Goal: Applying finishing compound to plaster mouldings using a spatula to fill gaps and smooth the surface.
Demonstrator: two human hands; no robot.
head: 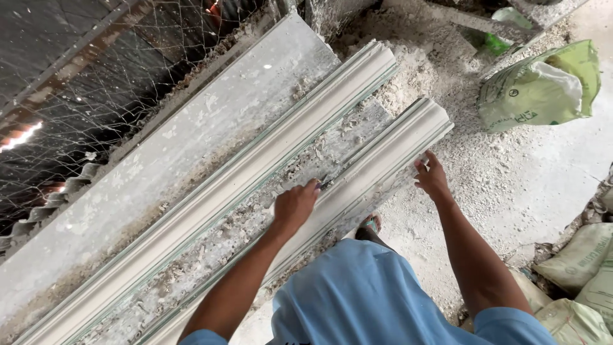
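Two long white plaster cornice mouldings lie side by side on a dusty work slab. My left hand (295, 206) is closed around a small dark tool, its tip against the inner edge of the nearer moulding (408, 137). My right hand (431, 177) rests with fingers spread on the outer edge of that same moulding, near its far end. The farther moulding (268, 153) runs parallel to the left, untouched. Plaster crumbs fill the gap between the two.
A grey slab (191, 128) borders a wire mesh fence (83, 76) on the left. A green-and-white sack (543, 86) lies on the dusty floor at the upper right. More sacks (581, 268) pile at the lower right. My foot in a sandal (371, 225) stands below the moulding.
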